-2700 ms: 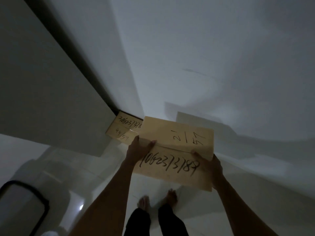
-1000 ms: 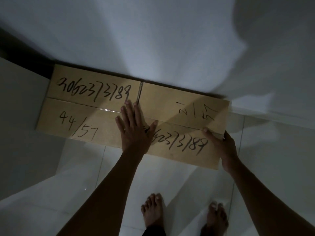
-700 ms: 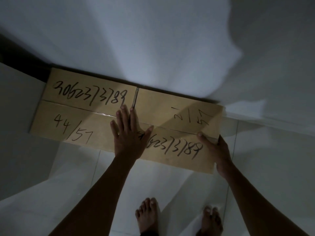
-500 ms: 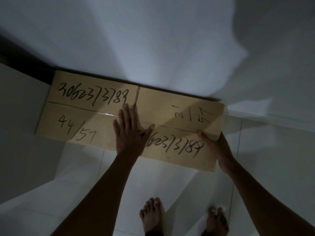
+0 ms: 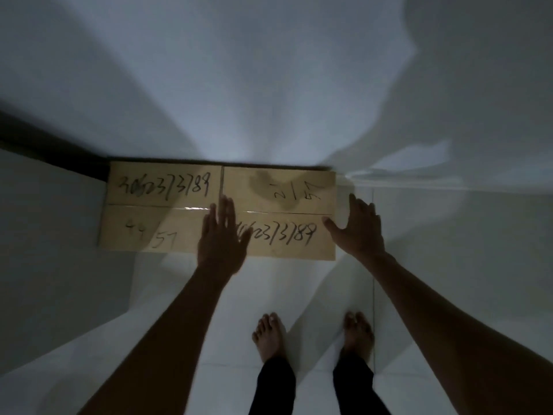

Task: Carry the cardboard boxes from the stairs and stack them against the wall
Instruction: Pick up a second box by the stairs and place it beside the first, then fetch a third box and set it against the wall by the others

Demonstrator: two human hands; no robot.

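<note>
right box [image 5: 278, 212]: flat cardboard carton, middle of the frame, its far edge against the wall [image 5: 269, 85], its left end butted to the left box [image 5: 161, 206]. handwritten numbers on top, a taped seam along its length. it seems to rest on the floor [image 5: 419, 265], though whether other boxes lie under it cannot be told.

handling, judged: stiff, dry cardboard, not slippery; probably light to moderate, being thin and flat. the lid panels may flex if pressed mid-span; best held at the two short ends or under the long near edge. the tape strip is the only slick part.

left hand [image 5: 220, 235]: fingers spread flat, palm down over the join between the two boxes, gripping nothing; blurred.

right hand [image 5: 357, 227]: fingers open and splayed, just beside the right end of the box, thumb near its corner; holding nothing.

left box: same make, left of centre, also along the wall, its left end by a dark strip [image 5: 51, 148] in the left of the frame.

surroundings: pale tiled floor, dim light, heavy shadows. bare feet [image 5: 270, 336] stand near the boxes, lower middle. nothing else blocks the wall line to the right.
</note>
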